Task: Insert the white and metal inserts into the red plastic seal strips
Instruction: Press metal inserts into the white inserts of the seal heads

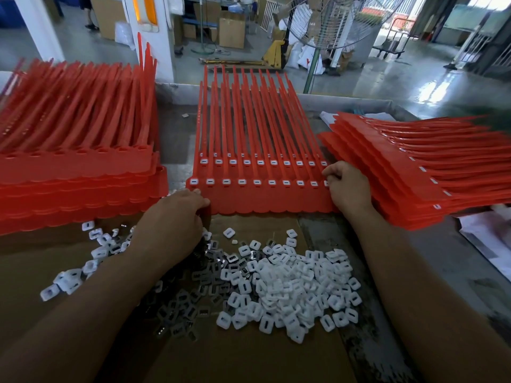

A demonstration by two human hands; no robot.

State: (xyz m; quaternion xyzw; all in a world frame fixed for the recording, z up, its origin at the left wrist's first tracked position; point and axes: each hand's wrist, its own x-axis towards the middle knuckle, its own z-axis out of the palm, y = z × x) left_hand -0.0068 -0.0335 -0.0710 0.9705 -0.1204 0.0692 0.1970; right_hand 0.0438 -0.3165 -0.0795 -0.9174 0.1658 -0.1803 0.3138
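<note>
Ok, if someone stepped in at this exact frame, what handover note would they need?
Left hand grips the near-left corner of the centre sheet of red seal strips; right hand pinches its right edge.
Every visible socket on the centre sheets holds a white insert.
Stack on the right also shows inserts; stack on the left shows empty sockets.
Loose white inserts and metal inserts lie on the cardboard in front.
Left: probably move the filled sheet aside, then fill the left stack.
</note>
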